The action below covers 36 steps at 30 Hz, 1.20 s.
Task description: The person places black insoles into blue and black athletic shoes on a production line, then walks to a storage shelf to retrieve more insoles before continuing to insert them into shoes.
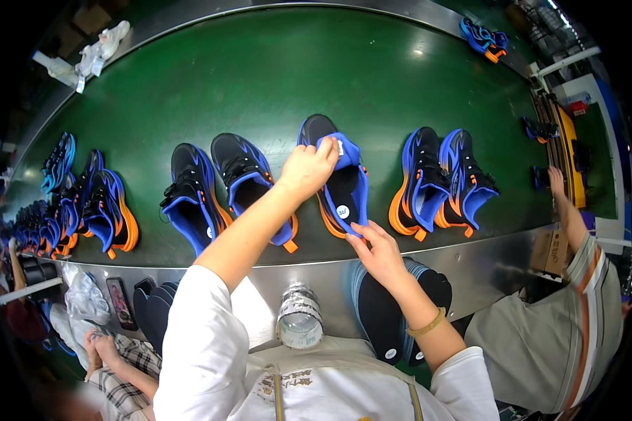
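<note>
Fitting an insole into the blue-and-black sneaker (pixel 333 184) at frame centre on the green conveyor surface (pixel 274 77), the left hand (pixel 307 168) pinches its tongue while the right hand (pixel 378 249) grips the heel edge; next, pressing the insole flat seems needed.

A broad green conveyor belt (pixel 260 70) fills the space ahead of the hands, curving under the lens, its surface glossy with a white glint of overhead light up and to the right of them. A brushed metal rim (pixel 484 263) runs along its near edge just below the hands, and a second metal edge (pixel 372 8) bounds the far side. Further right of the hands stands a yellow and white machine frame (pixel 572 133), while the outer surroundings fall off into darkness.
</note>
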Each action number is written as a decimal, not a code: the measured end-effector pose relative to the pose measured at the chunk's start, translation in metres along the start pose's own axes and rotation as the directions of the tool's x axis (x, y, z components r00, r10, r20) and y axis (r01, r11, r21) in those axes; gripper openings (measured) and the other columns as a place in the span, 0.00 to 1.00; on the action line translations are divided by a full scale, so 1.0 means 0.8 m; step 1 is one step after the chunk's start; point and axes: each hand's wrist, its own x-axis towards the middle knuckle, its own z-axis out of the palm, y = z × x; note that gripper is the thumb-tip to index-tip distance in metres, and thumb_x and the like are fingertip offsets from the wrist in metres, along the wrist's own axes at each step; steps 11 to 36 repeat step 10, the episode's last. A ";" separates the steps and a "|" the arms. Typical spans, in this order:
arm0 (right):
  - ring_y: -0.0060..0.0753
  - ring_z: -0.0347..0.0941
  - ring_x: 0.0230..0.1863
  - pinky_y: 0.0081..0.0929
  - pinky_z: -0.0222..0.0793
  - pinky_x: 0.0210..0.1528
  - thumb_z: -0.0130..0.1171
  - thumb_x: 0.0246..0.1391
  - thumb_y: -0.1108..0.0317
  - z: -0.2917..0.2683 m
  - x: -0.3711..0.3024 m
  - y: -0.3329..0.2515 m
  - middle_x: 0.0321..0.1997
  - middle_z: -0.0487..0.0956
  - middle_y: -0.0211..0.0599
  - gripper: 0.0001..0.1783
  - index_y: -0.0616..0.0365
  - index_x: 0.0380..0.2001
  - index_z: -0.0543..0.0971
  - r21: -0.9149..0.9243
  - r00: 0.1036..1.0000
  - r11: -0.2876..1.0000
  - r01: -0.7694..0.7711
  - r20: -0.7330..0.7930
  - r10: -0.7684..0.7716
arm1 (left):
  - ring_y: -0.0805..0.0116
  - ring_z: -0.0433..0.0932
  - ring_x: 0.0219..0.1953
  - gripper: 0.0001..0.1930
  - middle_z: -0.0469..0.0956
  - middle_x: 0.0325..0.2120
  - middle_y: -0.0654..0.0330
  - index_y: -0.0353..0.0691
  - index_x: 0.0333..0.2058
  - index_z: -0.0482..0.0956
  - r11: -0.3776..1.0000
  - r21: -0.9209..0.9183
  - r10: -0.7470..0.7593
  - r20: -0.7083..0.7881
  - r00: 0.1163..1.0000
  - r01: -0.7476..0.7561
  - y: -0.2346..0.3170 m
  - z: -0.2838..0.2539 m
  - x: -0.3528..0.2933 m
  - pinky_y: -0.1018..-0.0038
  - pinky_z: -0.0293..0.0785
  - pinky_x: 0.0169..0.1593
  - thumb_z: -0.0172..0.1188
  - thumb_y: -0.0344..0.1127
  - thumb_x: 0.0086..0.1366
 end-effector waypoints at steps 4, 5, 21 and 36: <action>0.54 0.69 0.44 0.35 0.65 0.46 0.55 0.49 0.67 -0.017 -0.031 -0.002 0.48 0.69 0.53 0.15 0.60 0.41 0.74 -0.003 0.997 0.998 0.058 -0.058 -0.058 | 0.66 0.74 0.20 0.19 0.70 0.36 0.55 0.37 0.45 0.66 0.990 0.074 0.113 0.108 0.988 -0.121 -0.004 -0.015 0.008 0.71 0.69 0.26 0.50 0.34 0.52; 0.54 0.68 0.45 0.36 0.64 0.48 0.56 0.48 0.67 -0.030 -0.043 -0.008 0.48 0.70 0.54 0.15 0.61 0.40 0.75 -0.041 0.991 0.994 0.101 -0.088 -0.104 | 0.66 0.74 0.20 0.19 0.69 0.35 0.55 0.38 0.44 0.66 0.984 0.108 0.129 0.106 0.986 -0.140 -0.005 -0.017 0.009 0.71 0.68 0.25 0.50 0.34 0.52; 0.50 0.66 0.51 0.39 0.60 0.54 0.58 0.47 0.68 -0.096 -0.125 0.014 0.52 0.69 0.48 0.17 0.59 0.42 0.75 -0.211 0.980 0.977 0.036 -0.183 -0.076 | 0.65 0.75 0.22 0.19 0.68 0.37 0.58 0.42 0.45 0.66 0.949 0.118 0.236 0.356 0.904 -0.294 -0.001 -0.010 0.022 0.68 0.71 0.26 0.51 0.33 0.52; 0.50 0.66 0.51 0.39 0.60 0.54 0.58 0.47 0.68 -0.096 -0.125 0.014 0.52 0.69 0.48 0.17 0.59 0.42 0.75 -0.211 0.980 0.977 0.036 -0.183 -0.076 | 0.65 0.75 0.22 0.19 0.68 0.37 0.58 0.42 0.45 0.66 0.949 0.118 0.236 0.356 0.904 -0.294 -0.001 -0.010 0.022 0.68 0.71 0.26 0.51 0.33 0.52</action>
